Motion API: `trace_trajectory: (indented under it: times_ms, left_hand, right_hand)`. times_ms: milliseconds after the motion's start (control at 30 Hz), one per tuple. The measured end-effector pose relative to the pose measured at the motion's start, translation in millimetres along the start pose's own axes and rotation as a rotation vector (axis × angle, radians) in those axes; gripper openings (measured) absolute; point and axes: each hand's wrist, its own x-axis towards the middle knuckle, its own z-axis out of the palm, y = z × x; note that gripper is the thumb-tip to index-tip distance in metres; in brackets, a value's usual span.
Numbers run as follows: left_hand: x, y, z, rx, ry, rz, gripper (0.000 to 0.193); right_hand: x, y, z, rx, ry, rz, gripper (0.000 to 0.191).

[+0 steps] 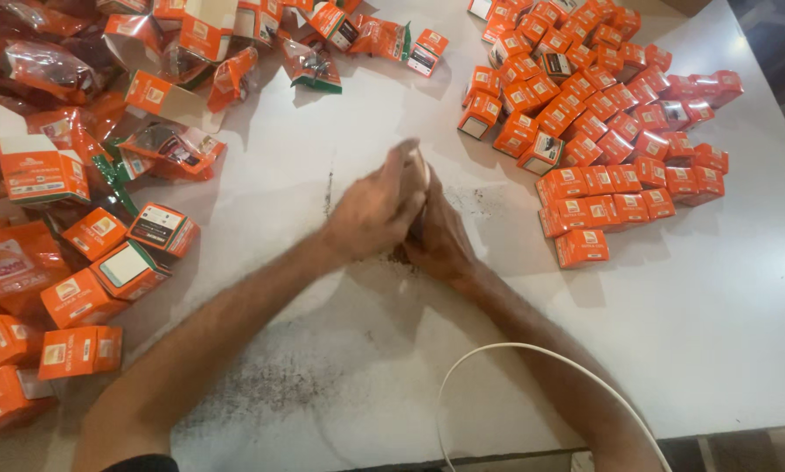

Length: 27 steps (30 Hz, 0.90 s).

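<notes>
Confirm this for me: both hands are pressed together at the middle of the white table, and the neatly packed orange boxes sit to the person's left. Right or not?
Not quite. The head view shows the left hand and right hand together mid-table, but the neatly packed orange boxes sit to the person's right; the left side holds a loose heap of boxes and pouches.

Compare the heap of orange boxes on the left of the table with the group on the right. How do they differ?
The left heap is jumbled, with several boxes open and mixed with plastic pouches. The right group holds smaller closed boxes, its near edge lined in rows. Both are orange cartons on the white table.
</notes>
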Motion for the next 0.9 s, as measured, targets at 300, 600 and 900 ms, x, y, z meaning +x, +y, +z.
trace_trajectory:
  times_ms: [300,600,900]
  left_hand:
    - [104,-98,-92,0.999,-0.035,-0.307,0.067]
    - [2,-42,-71,0.605,-0.009,-0.129,0.034]
    - [-58,27,-46,0.245,0.284,0.573,0.054]
  right_hand:
    - [1,6,-1,0.068,-0.038,0.026,0.069]
    - [7,-12,-14,0.061,-0.063,-0.125,0.054]
    - [3,-4,-9,0.061,-0.114,-0.092,0.043]
